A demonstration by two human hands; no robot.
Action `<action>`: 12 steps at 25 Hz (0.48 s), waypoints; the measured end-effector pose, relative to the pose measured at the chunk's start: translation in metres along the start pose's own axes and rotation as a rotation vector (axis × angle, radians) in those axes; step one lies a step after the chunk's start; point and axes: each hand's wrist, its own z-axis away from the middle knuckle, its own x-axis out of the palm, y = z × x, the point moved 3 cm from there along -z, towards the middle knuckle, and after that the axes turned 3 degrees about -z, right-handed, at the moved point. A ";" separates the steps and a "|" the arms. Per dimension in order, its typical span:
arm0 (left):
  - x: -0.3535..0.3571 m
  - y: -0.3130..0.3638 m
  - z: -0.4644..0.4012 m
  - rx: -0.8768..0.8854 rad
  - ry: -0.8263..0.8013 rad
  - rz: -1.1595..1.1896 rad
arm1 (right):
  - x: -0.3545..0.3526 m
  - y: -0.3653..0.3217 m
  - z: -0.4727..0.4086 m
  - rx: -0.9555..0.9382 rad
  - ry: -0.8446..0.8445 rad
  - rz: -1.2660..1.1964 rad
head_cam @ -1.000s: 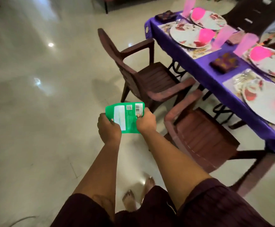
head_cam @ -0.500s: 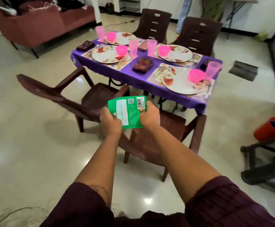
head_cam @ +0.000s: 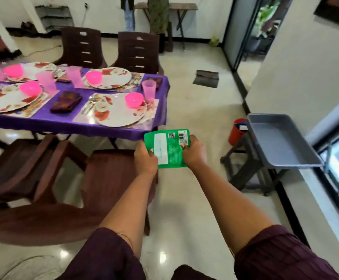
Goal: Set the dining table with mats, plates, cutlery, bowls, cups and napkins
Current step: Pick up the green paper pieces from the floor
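Both my hands hold a flat green packet (head_cam: 170, 150) with a white label and barcode, out in front of me over the floor. My left hand (head_cam: 145, 157) grips its left edge and my right hand (head_cam: 193, 152) pinches its right edge. To the left stands the dining table (head_cam: 112, 131) under a purple cloth, carrying floral plates (head_cam: 116, 115), pink bowls (head_cam: 133, 100), pink cups (head_cam: 149, 90), dark folded napkins (head_cam: 66, 102) and cutlery (head_cam: 88, 106) on mats.
Brown plastic chairs (head_cam: 33, 178) stand on the near side of the table and two more (head_cam: 138, 51) on the far side. A grey tray (head_cam: 279, 140) rests on a dark stool at right, beside a red bucket (head_cam: 235, 132). A window ledge runs along the right.
My view has swung right: the table slid to the left of the frame, and the tray, stool and window came into view. Both hands kept hold of the green packet.
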 end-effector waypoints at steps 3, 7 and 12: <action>0.059 0.037 0.006 0.047 -0.074 0.001 | -0.050 0.039 -0.026 0.056 0.074 0.031; 0.115 0.067 0.003 0.071 -0.167 -0.111 | -0.080 0.082 -0.053 0.177 0.123 -0.001; 0.204 0.071 -0.043 0.025 -0.285 -0.070 | -0.099 0.115 -0.125 0.223 0.135 0.024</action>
